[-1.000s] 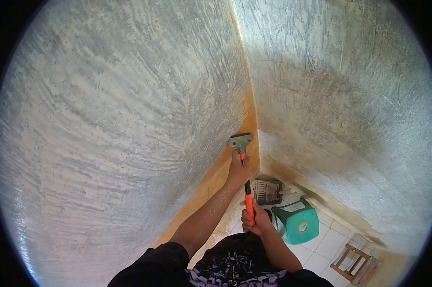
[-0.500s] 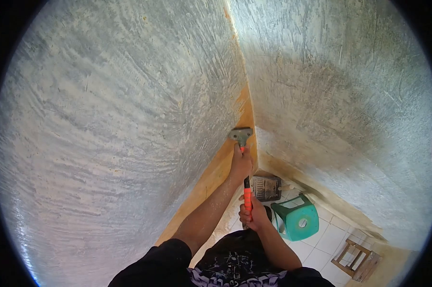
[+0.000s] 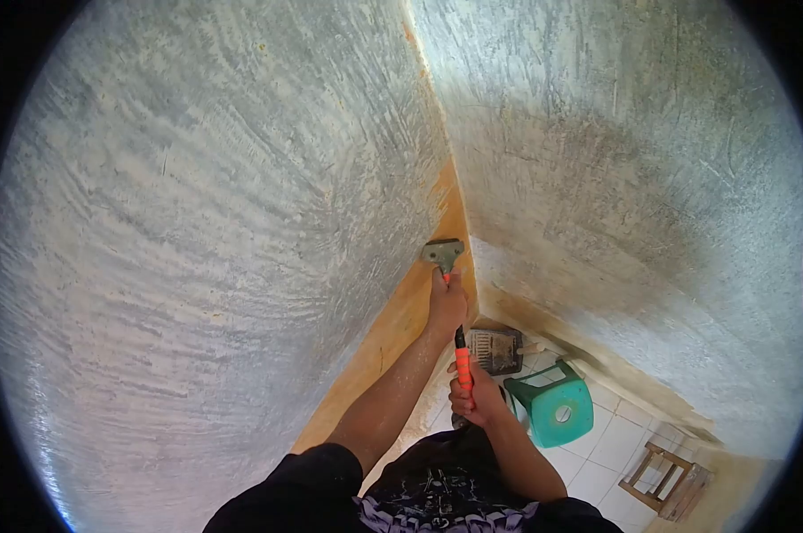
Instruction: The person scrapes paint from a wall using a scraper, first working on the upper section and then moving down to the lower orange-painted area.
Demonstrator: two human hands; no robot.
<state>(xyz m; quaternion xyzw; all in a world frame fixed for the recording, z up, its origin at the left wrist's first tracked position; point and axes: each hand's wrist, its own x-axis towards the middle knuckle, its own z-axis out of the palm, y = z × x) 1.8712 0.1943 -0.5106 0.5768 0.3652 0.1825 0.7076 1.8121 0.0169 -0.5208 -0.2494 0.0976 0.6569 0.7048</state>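
Observation:
A long-handled scraper (image 3: 463, 366) with an orange and black grip runs up toward the wall corner. Its wide metal head (image 3: 443, 252) lies against the yellow-orange strip (image 3: 416, 289) of the left wall, close to the corner line. My left hand (image 3: 447, 304) is closed round the handle just below the head. Lower down, my right hand (image 3: 476, 395) wraps the orange grip near its end. Grey, streaked surface covers most of the left wall (image 3: 215, 222), and the yellow band shows along its lower edge and up the corner.
Below the corner, a dark paint tray (image 3: 495, 350) lies on the white tiled floor (image 3: 588, 457). A green plastic stool (image 3: 563, 413) stands beside it. Farther right is a small wooden stool (image 3: 666, 482). The right wall (image 3: 615, 178) is patchy grey and brown.
The scraper head has shifted slightly left, and its handle leans a little more. Both hands keep their hold, and the view has moved slightly.

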